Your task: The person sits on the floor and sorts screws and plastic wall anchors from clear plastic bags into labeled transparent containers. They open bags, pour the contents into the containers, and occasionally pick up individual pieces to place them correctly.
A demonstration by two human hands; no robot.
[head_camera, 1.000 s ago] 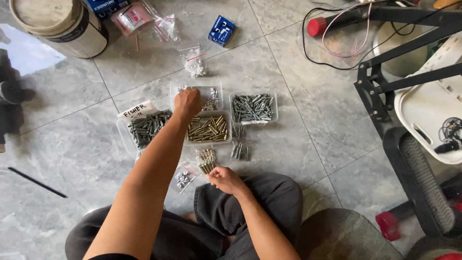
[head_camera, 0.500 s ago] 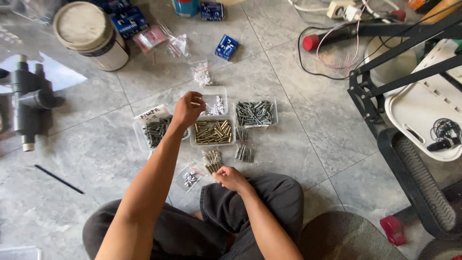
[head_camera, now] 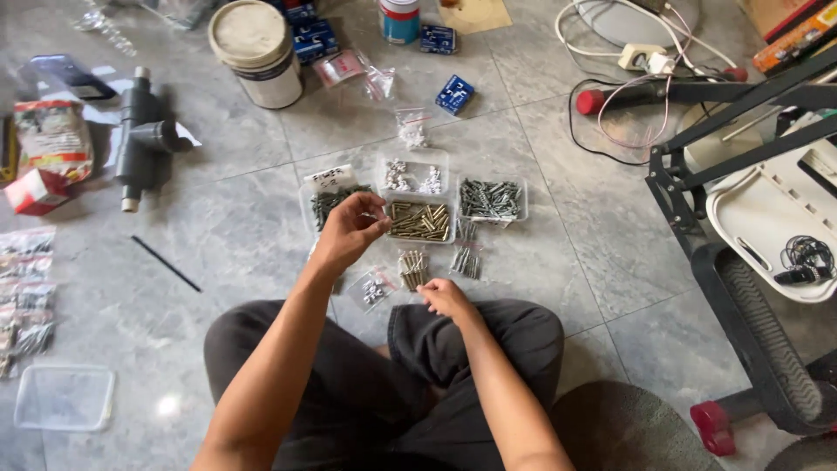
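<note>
My left hand (head_camera: 350,232) reaches forward over the floor, fingertips pinched together at the left edge of a clear tub of brass screws (head_camera: 420,221). Whether anything small sits between the fingers is too fine to tell. My right hand (head_camera: 445,298) rests curled by my knee, just below a loose pile of brass screws (head_camera: 412,267) on the tiles. A small clear bag of fasteners (head_camera: 373,290) lies between my two hands. Around the brass tub stand a tub of dark grey screws (head_camera: 327,202), a tub of silver bits (head_camera: 412,174) and a tub of grey anchors (head_camera: 491,199).
A white bucket (head_camera: 255,52), blue boxes (head_camera: 455,93) and small bags lie beyond the tubs. A grey pipe fitting (head_camera: 144,144) and a black rod (head_camera: 166,263) are at the left, an empty clear tub (head_camera: 63,397) at lower left. A black frame and a white tray (head_camera: 767,209) are at the right, with cables nearby.
My left hand has drawn back from the far tub of silver bits to the edge of the brass screw tub. The right hand has stayed by my knee. The view has shifted.
</note>
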